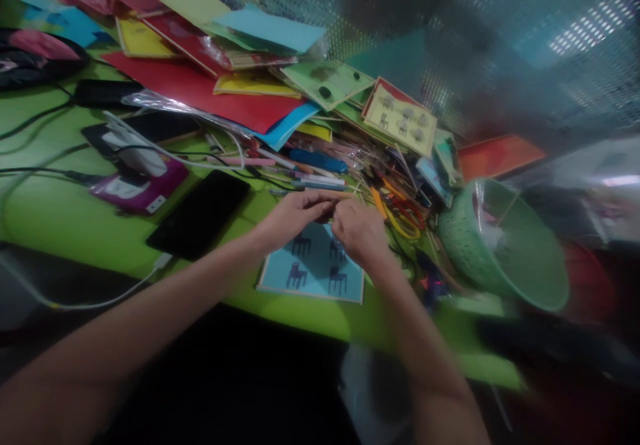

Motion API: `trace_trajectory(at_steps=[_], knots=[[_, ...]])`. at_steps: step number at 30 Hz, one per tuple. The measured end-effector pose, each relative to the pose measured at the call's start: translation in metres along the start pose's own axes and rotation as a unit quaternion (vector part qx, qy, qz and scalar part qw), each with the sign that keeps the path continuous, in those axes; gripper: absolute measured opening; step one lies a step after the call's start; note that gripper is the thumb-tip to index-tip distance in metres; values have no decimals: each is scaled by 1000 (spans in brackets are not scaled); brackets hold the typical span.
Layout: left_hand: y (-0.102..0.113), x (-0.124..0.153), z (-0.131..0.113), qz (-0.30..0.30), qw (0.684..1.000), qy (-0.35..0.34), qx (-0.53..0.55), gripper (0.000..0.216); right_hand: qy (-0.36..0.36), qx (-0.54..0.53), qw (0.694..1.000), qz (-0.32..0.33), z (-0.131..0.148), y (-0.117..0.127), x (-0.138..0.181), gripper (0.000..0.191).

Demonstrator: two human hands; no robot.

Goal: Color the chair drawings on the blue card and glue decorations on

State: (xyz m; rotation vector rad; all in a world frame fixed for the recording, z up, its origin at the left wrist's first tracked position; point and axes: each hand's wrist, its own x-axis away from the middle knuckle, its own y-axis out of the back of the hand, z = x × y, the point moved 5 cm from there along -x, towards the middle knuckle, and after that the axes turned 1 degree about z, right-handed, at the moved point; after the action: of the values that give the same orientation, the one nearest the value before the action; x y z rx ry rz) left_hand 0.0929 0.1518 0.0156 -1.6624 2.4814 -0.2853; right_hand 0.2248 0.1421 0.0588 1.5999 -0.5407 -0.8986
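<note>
My left hand (296,214) and my right hand (361,229) meet above the upper edge of a blue card (317,271) with dark chair drawings on it. The fingers of my right hand are curled into a closed grip. My left fingers are bent and pressed together against the right ones. Whatever is between them is hidden and blurred. The card lies flat near the table's front edge, its top part covered by my hands. Just beyond my hands lie several pens (320,179), and orange-handled scissors (400,211) are close to my right hand.
A black phone (200,213) and a purple power adapter (143,181) with cables lie on the green table (55,215) at left. Coloured papers and a yellow card (400,121) with drawings pile up behind. A green basket (530,251) stands at right.
</note>
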Motion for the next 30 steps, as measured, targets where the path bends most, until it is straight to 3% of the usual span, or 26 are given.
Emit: trace_trajectory(at_steps=[9,17,26,30], knots=[[1,0,0,-13,999,24,22,44,-17,-67,997,19,-8,2,1,34],[2,1,-8,2,998,-30,-50,39,-6,-65,996,59,-9,-4,2,33],[5,1,-12,0,993,-54,-105,32,-55,-80,995,14,-2,-10,0,28],[4,3,-11,-8,997,-37,-63,35,-73,-131,989,0,-5,-5,0,28]])
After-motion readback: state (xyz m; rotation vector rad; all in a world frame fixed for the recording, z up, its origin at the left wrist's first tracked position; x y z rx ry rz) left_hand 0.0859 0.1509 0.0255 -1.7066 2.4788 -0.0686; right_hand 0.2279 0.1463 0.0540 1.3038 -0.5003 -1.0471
